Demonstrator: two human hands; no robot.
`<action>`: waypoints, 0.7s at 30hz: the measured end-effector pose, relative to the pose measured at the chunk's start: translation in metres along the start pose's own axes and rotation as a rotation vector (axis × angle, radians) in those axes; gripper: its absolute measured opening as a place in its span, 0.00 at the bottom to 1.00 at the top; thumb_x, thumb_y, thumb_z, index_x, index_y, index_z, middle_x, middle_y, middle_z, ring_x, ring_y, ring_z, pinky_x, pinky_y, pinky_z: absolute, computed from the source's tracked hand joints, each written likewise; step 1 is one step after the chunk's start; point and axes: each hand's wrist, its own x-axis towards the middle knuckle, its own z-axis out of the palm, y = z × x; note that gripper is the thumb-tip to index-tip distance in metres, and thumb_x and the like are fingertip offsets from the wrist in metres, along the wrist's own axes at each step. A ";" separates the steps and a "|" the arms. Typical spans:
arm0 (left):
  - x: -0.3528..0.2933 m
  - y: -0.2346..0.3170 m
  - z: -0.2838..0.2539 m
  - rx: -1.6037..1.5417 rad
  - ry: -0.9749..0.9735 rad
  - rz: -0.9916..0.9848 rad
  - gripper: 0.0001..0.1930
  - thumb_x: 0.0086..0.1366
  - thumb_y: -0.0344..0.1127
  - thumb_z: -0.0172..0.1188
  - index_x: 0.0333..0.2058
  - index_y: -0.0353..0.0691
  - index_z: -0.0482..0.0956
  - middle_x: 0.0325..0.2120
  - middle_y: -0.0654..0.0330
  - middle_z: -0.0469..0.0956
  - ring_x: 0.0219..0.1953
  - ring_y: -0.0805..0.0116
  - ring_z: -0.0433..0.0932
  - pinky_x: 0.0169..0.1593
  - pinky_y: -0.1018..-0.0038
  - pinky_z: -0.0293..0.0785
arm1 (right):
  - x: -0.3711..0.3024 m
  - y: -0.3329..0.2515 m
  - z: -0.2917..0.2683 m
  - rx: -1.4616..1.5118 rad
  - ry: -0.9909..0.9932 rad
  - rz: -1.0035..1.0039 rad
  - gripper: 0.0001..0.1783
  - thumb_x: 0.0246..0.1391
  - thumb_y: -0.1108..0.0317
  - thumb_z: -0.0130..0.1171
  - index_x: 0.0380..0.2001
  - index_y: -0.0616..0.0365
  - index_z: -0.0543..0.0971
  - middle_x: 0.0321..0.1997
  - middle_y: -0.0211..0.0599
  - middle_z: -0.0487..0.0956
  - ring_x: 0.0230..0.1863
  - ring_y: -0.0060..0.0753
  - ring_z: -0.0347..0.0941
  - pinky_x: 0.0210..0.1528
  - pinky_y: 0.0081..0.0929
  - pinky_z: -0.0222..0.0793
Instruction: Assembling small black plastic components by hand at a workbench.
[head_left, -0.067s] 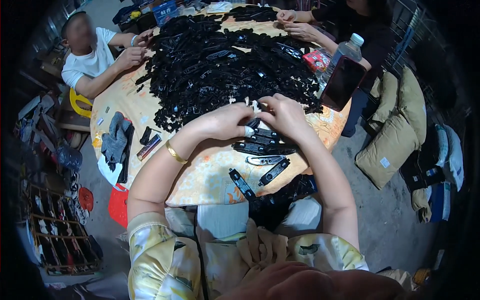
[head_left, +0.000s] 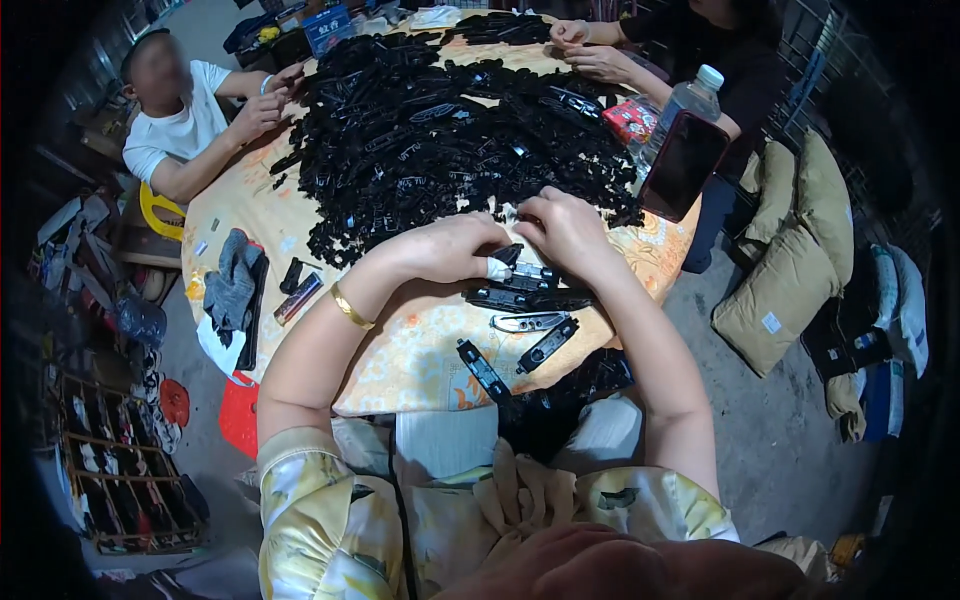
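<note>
At the near edge of a big heap of small black plastic parts (head_left: 420, 130), my two hands are close together. My left hand (head_left: 450, 247), with white wrapping on a fingertip, is closed on a black plastic part (head_left: 511, 253). Beside it, my right hand (head_left: 562, 228) has its fingers bent in and pressed together; whatever they may hold is hidden. Below the hands lies a row of longer black pieces (head_left: 530, 297). Nearer me are a silver-grey slotted piece (head_left: 530, 321) and two black strip-shaped pieces, one to the right (head_left: 548, 345) and one to the left (head_left: 483, 370).
A grey glove (head_left: 232, 283) and a dark red tube-like item (head_left: 298, 298) lie left on the patterned tablecloth (head_left: 400, 370). A phone (head_left: 685, 167) stands before a plastic bottle (head_left: 690, 100) at right. Two people work across the table. Tan cushions (head_left: 780, 300) sit on the floor.
My hands have drawn slightly apart, and the black part in my left hand shows more. My right fingers have curled in a little.
</note>
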 end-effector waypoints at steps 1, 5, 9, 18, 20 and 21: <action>0.001 0.003 -0.002 -0.019 -0.017 0.017 0.14 0.55 0.38 0.58 0.38 0.36 0.76 0.35 0.50 0.75 0.38 0.56 0.74 0.44 0.66 0.69 | -0.002 0.004 0.002 0.000 0.005 0.003 0.10 0.44 0.63 0.60 0.30 0.56 0.79 0.28 0.40 0.74 0.34 0.45 0.74 0.36 0.38 0.70; 0.018 -0.010 -0.022 -0.182 0.254 -0.155 0.11 0.58 0.33 0.57 0.38 0.35 0.78 0.31 0.55 0.79 0.31 0.69 0.77 0.38 0.71 0.73 | -0.009 0.010 0.006 -0.047 0.091 -0.039 0.07 0.45 0.66 0.59 0.26 0.57 0.76 0.28 0.39 0.74 0.32 0.43 0.73 0.34 0.37 0.69; 0.055 -0.056 -0.057 0.358 0.620 -0.241 0.09 0.56 0.28 0.57 0.37 0.38 0.79 0.35 0.50 0.78 0.38 0.53 0.77 0.44 0.66 0.72 | -0.012 0.009 0.006 0.010 0.161 -0.103 0.07 0.44 0.66 0.60 0.25 0.56 0.74 0.25 0.38 0.74 0.31 0.42 0.72 0.33 0.37 0.68; 0.101 -0.085 -0.083 0.510 0.081 -0.365 0.16 0.50 0.28 0.62 0.40 0.39 0.77 0.36 0.51 0.78 0.41 0.55 0.76 0.46 0.66 0.72 | -0.014 0.012 0.006 0.102 0.214 -0.181 0.07 0.42 0.68 0.61 0.23 0.56 0.74 0.23 0.36 0.74 0.29 0.39 0.73 0.29 0.34 0.68; 0.103 -0.076 -0.083 0.545 0.060 -0.348 0.15 0.50 0.29 0.61 0.40 0.42 0.77 0.37 0.53 0.78 0.42 0.55 0.76 0.46 0.66 0.72 | -0.016 0.013 0.005 0.107 0.214 -0.171 0.06 0.42 0.68 0.61 0.23 0.56 0.74 0.23 0.36 0.74 0.29 0.39 0.73 0.29 0.34 0.68; 0.103 -0.075 -0.083 0.583 0.041 -0.332 0.15 0.50 0.30 0.60 0.40 0.44 0.77 0.38 0.55 0.78 0.44 0.56 0.76 0.46 0.67 0.73 | -0.016 0.012 0.005 0.112 0.216 -0.164 0.06 0.42 0.68 0.61 0.23 0.56 0.74 0.23 0.36 0.74 0.29 0.39 0.73 0.29 0.34 0.68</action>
